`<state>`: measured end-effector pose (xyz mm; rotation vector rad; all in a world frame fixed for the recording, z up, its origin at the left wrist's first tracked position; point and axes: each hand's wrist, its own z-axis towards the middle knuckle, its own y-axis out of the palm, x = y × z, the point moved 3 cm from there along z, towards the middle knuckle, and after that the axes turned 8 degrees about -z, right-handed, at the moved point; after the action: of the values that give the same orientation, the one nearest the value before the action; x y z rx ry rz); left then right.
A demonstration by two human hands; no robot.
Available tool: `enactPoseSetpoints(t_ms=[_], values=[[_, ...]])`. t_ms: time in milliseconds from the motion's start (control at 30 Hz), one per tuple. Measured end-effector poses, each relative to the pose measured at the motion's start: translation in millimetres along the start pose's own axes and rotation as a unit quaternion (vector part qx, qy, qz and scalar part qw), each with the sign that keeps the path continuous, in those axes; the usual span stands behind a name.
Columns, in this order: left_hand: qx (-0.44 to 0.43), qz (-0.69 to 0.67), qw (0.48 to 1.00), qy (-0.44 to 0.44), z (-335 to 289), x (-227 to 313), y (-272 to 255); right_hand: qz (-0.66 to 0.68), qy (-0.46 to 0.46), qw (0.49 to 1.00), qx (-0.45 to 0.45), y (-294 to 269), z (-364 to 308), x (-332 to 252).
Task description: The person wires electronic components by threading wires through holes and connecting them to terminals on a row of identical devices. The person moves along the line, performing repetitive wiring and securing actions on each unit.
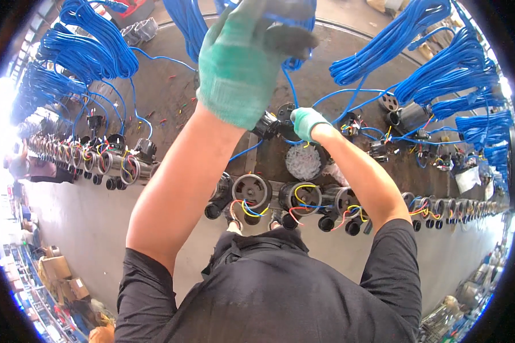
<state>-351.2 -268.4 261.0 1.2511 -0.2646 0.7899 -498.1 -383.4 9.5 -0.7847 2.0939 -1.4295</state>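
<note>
My left hand (237, 74), in a green glove with grey fingers, is raised high over the far side of the table. Its fingers curl round a bundled blue cable (294, 10), though motion blurs the fingertips. Lower and to the right, my right hand (310, 123), gloved alike, has its fingers bent closed at a black round part (284, 116). A blue strand runs down toward that part from the bundle. Just left of it sits another black fitting (265, 124), partly hidden by my left wrist. The right fingertips' exact hold is mostly hidden.
Near the front edge stands a row of dark cylindrical housings (252, 191) with coloured wires. A round tub (304, 161) of clear, whitish pieces sits just behind it. More coiled blue cables (383, 43) lie at the far right, others (80, 51) at the far left.
</note>
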Motion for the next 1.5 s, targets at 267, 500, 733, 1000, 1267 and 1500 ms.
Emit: enactPoseSetpoints(t_ms=[267, 500, 733, 1000, 1267, 1500], values=[[-0.126, -0.038, 0.991, -0.009, -24.2, 23.3, 6.2, 0.239, 0.074, 0.964, 0.086, 18.3, -2.7, 57.6], [-0.144, -0.024, 0.989, -0.017, -51.6, 33.7, 14.3, 0.134, 0.104, 0.974, 0.153, -10.8, 34.4, 65.9], [-0.017, 0.043, 0.999, 0.024, -68.6, 39.7, -30.4, 0.051, 0.117, 0.947, 0.293, -78.7, 8.5, 155.0], [0.114, 0.200, 0.966, -0.115, -86.3, -7.0, -82.6, -0.123, 0.174, 0.977, 0.006, -90.5, -64.4, 175.0], [0.075, 0.153, 0.973, -0.155, -105.3, -40.9, -98.6, 0.080, 0.247, 0.889, 0.378, -83.5, -113.6, 155.4], [0.087, 0.179, 0.979, -0.038, -117.5, -16.7, -104.5, 0.367, -0.008, 0.787, 0.496, -101.8, -72.5, 88.7]])
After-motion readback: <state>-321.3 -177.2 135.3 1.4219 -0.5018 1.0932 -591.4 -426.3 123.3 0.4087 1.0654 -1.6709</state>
